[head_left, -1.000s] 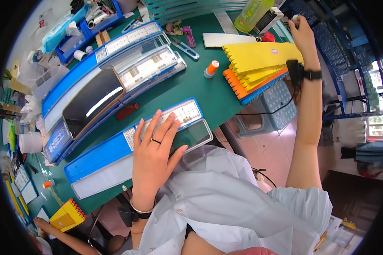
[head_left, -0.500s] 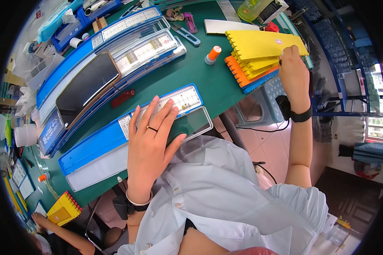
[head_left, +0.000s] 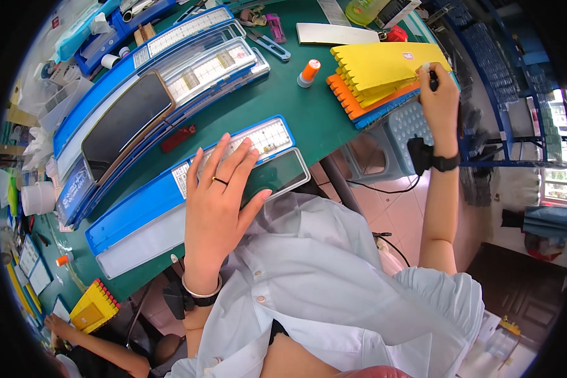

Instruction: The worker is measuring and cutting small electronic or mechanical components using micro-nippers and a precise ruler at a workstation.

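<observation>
One long blue case (head_left: 132,205) lay open along the near edge of the green counter (head_left: 283,104), its single clear lid (head_left: 290,175) turned toward the person. The left hand (head_left: 215,205) rested palm down across it, four fingers loosely spread and the thumb apart, gripping nothing.

The right hand (head_left: 439,97) was above the near right corner, its fingers curled in and one small pale piece (head_left: 426,66) pinched at the tips, too small to identify. Below it was a stack of toothed sheets: at least two yellow sheets (head_left: 378,60), one orange sheet (head_left: 343,94) and one blue sheet (head_left: 384,110). Whether the hand touched them could not be told.

Toward the far left corner, at least two more cases (head_left: 183,36) were stacked, one phone (head_left: 129,123) on top. Between that stack and the sheets stood one orange-capped bottle (head_left: 309,74); farther back lay one pair of blue-handled snips (head_left: 271,46) and one white bar (head_left: 340,34). One stool (head_left: 416,135) stood beneath the near edge by the right corner.
</observation>
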{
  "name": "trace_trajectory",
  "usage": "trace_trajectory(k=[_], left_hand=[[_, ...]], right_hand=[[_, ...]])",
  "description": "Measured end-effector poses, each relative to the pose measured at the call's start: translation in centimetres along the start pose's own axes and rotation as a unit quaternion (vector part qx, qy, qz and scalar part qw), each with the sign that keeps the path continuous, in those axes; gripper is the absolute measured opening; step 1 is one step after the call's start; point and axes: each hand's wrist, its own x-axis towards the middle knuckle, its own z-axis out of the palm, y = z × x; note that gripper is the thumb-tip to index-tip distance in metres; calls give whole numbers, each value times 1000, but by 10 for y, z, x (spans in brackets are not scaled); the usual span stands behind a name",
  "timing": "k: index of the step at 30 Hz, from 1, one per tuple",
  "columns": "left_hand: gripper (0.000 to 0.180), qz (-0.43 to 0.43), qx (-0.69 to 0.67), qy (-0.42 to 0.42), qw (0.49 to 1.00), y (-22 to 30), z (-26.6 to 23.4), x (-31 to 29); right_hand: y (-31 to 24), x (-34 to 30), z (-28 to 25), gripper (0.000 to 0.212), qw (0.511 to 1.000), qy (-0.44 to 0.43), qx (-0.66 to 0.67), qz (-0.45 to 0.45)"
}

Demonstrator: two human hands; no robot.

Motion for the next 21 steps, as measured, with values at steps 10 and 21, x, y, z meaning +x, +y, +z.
trace_trajectory(k=[10,21], left_hand=[[105,166,-436,68,882,70,-3,60],[26,27,-623,-56,780,17,-41,-28]], right_hand=[[-136,-30,-117,10,785,-126,583,-166],[-128,-56,-34,32,815,-27,577,-48]])
